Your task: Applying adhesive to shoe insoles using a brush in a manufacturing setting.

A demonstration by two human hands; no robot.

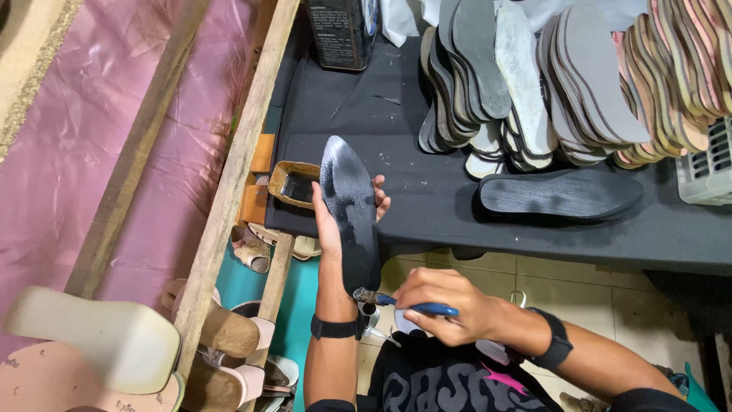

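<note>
My left hand [329, 223] holds a black shoe sole [351, 210] upright by its back, fingers showing at its right edge. The sole's face looks wet and partly grey. My right hand [442, 305] grips a small brush with a blue handle [418, 307]; its bristle tip [363, 294] touches the lower end of the sole. A small tray of dark glue [293, 183] sits on the black table just left of the sole. Both wrists wear black bands.
A black table [534, 229] carries overlapping rows of grey, white and tan soles [564, 84], one black sole lying flat [560, 193], a dark can [341, 30] and a white basket [705, 172]. Wooden beams [229, 191] and sandals [221, 336] lie at left.
</note>
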